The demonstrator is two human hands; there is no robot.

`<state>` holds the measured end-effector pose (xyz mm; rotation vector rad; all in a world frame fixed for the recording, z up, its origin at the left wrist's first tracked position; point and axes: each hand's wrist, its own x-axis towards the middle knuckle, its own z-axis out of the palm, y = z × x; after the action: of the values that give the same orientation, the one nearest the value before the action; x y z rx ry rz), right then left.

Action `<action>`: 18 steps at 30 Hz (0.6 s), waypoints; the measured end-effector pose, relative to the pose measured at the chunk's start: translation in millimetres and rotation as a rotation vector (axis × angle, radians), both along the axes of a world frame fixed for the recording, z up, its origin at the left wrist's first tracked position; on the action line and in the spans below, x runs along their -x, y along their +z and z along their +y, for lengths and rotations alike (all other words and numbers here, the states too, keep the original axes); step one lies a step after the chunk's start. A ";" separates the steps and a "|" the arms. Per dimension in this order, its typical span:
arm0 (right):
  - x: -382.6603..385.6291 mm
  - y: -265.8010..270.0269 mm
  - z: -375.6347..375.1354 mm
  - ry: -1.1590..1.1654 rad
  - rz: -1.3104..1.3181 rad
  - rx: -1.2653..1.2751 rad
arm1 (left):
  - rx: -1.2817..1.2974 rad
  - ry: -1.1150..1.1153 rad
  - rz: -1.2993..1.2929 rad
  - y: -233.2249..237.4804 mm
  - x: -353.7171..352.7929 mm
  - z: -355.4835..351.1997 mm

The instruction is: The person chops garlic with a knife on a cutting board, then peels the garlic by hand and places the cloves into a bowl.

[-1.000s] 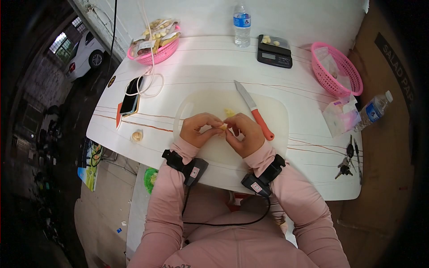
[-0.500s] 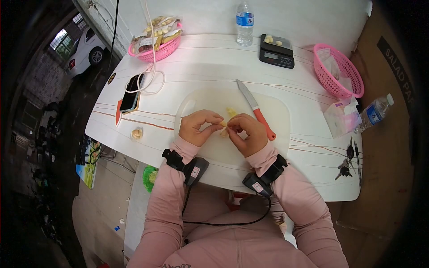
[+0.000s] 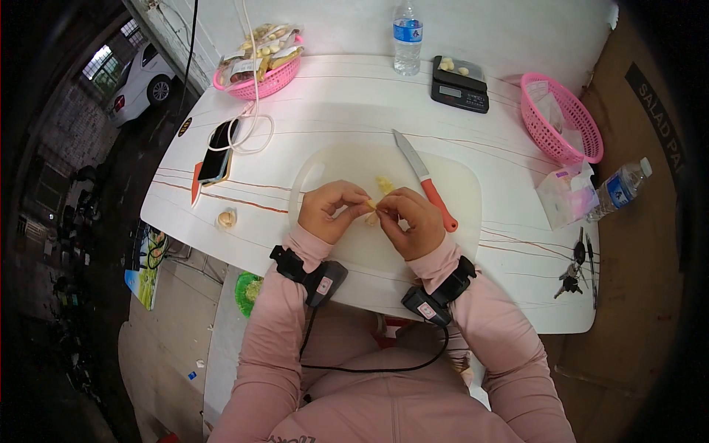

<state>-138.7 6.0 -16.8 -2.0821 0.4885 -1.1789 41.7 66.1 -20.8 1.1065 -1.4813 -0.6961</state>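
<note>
My left hand (image 3: 325, 210) and my right hand (image 3: 413, 221) meet over the white cutting board (image 3: 336, 159). Between their pinched fingertips is a small yellowish garlic clove (image 3: 371, 204), mostly hidden by the fingers. Just beneath it, a pale tan bit (image 3: 371, 220) shows on the board. Beyond the fingertips lie yellow pieces (image 3: 384, 184), too small to make out exactly. To the right of my right hand rests a knife (image 3: 436, 198) with an orange-red handle, its blade pointing away. A garlic bulb (image 3: 227, 218) sits on the table left of the board.
At the back stand a pink basket of bagged food (image 3: 269, 80), a water bottle (image 3: 408, 44) and a black scale (image 3: 459, 92) bearing pale pieces. Another pink basket (image 3: 550, 136), a tissue pack (image 3: 567, 196), a second bottle (image 3: 620, 188) and keys (image 3: 569, 277) line the right. A phone (image 3: 218, 155) lies left.
My fingertips have shifted slightly around the clove, and the right fingers are a little farther from the left. The knife and yellow pieces stay in place on the board.
</note>
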 end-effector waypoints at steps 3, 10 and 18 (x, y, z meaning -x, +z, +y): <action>0.1 1.7 2.0 -0.016 0.016 0.013 | 0.042 0.046 0.099 -0.7 1.0 0.6; 0.2 3.4 3.3 -0.019 -0.008 0.077 | 0.019 0.028 0.254 3.9 -1.1 0.7; 0.3 7.2 6.2 0.027 -0.022 0.174 | 0.116 -0.094 0.469 -3.2 -17.9 -3.0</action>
<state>-139.0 12.2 -9.6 -2.2127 0.3565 -1.2664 59.6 63.1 -24.0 0.7246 -1.1572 -0.8567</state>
